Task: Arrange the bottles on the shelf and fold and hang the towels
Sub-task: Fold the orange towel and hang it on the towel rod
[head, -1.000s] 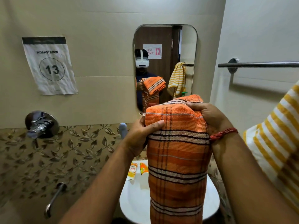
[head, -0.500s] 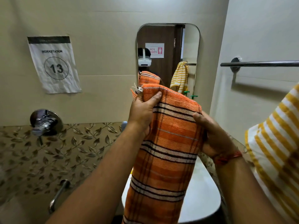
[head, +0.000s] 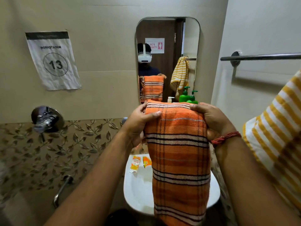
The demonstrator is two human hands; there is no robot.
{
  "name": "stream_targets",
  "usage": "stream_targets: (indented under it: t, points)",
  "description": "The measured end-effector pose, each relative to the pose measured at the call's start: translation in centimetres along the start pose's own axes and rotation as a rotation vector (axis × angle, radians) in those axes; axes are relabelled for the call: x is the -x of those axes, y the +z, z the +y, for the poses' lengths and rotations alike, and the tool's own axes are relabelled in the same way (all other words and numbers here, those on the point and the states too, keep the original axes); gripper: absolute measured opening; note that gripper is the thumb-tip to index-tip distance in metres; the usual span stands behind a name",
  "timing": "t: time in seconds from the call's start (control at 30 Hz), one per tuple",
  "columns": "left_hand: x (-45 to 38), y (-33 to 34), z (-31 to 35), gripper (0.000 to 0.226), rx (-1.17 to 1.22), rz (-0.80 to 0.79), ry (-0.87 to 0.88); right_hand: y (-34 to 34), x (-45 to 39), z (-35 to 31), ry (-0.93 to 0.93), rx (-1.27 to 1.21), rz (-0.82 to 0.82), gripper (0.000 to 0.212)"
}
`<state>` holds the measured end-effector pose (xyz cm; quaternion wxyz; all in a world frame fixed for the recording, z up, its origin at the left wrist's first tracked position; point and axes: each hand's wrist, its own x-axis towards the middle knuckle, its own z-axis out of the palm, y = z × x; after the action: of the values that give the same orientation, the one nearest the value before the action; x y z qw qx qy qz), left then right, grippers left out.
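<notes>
Far to the left of the hands a paper sign point(head: 53, 61) marked 13 hangs on the wall, with a chrome tap handle point(head: 47, 119) below it. The left hand point(head: 138, 124) grips the left top corner of the folded orange striped towel point(head: 178, 154), thumb over the front and fingers curled behind. The towel hangs straight down between the two hands, in front of the white basin point(head: 138, 190), where two small sachets point(head: 140, 162) lie just below the left hand. Behind the towel's top edge stand green pump bottles point(head: 187, 97) under the mirror point(head: 167, 59). The right hand point(head: 210, 119) grips the right top corner. Above and right of it runs the towel bar point(head: 260, 57); a yellow striped towel point(head: 275, 139) lies at the right arm.
</notes>
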<state>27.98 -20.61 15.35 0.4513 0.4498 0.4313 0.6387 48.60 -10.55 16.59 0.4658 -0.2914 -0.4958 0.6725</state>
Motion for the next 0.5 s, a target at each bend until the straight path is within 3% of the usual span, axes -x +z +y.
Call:
stream_targets:
  t: [0.1,0.27,0.37,0.5]
  points:
    - [0.3,0.8,0.6,0.081,-0.065,0.112,0.005,-0.3,0.5,-0.5,0.043,-0.012,-0.094,0.05]
    - [0.3,2.2,1.5,0.078,-0.099,0.266,0.149,-2.0,1.2,0.1,0.115,0.147,-0.226,0.114]
    - [0.2,2.7,1.7,0.066,-0.123,0.304,0.205,-2.2,2.1,1.1,0.116,0.18,-0.251,0.099]
    - [0.6,2.5,2.1,0.054,-0.039,0.336,0.269,-1.4,3.0,2.5,-0.021,-0.034,-0.273,0.094]
